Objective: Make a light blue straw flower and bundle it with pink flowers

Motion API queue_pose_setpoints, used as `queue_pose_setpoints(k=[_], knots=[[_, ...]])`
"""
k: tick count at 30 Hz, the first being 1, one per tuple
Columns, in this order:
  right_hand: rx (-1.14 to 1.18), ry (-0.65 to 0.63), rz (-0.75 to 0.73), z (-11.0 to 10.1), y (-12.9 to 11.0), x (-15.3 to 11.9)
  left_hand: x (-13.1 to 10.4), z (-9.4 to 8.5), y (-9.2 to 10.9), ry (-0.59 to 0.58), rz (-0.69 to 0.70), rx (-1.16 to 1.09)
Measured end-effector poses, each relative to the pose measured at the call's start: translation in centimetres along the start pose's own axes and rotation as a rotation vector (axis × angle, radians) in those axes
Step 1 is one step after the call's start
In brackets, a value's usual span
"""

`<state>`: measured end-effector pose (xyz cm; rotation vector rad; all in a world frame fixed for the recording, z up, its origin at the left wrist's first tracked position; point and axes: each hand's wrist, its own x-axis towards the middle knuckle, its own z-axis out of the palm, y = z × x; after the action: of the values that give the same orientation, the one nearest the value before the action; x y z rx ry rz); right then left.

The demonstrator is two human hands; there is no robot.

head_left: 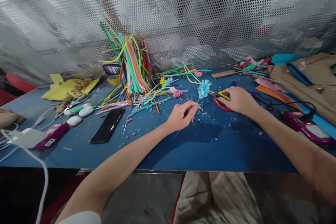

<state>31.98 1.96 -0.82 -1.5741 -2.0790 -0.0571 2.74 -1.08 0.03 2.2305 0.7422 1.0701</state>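
Note:
My left hand [183, 116] is closed in a pinch on the thin wire stem of a light blue fluffy flower [203, 89]. The flower stands above the fingertips, and the stem's lower end sticks out below the hand. To the right, my right hand [240, 100] rests at pliers with one yellow and one red handle [222, 107], its fingers on the yellow handle. Their metal jaws point left, close to the flower. Whether the fingers wrap fully round the handles is hard to see.
Behind stands a bundle of coloured pipe cleaners [132, 66]. A black phone [107, 126] lies left, near small clippings. Purple power strips [54, 135] and cables are at the left and right. A perforated metal panel [183, 17] closes the back. Another person's hand [10, 118] is far left.

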Motion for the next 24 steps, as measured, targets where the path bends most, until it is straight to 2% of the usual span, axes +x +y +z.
queue_pose_setpoints(k=[2, 3, 5, 7, 9, 12, 16, 18, 21, 24], knots=[[0.178, 0.024, -0.122, -0.2, -1.5, -0.2, 0.0, 0.1, 0.1, -0.039, -0.006, 0.012], [0.314, -0.01, -0.162, -0.3, -2.6, -0.4, 0.0, 0.2, 0.1, -0.052, -0.006, 0.014], [0.601, -0.2, -0.224, -0.4, -5.0, -1.0, 0.0, 0.3, 0.2, -0.068, -0.004, 0.012], [0.832, -0.28, -0.181, -0.1, -6.9, -1.7, 0.0, 0.4, 0.3, -0.076, 0.0, 0.004], [0.998, -0.228, -0.089, 0.5, -7.9, -2.2, 0.0, 0.3, 0.5, -0.071, -0.006, 0.016], [1.133, -0.152, 0.016, 1.5, -8.1, -2.5, 0.1, 0.2, 0.6, -0.086, -0.034, 0.091], [1.159, -0.095, 0.088, 1.7, -7.9, -2.3, 0.2, 0.2, 0.5, -0.166, -0.054, 0.172], [1.158, -0.03, 0.11, 1.1, -7.7, -2.0, 0.5, -0.1, 0.1, -0.157, -0.056, 0.219], [1.195, 0.143, 0.144, -0.4, -6.4, -1.1, 1.6, -1.8, -1.2, -0.03, -0.091, 0.327], [1.217, 0.328, 0.14, -2.3, -4.0, 0.0, 2.7, -4.7, -3.4, 0.151, -0.174, 0.479]])
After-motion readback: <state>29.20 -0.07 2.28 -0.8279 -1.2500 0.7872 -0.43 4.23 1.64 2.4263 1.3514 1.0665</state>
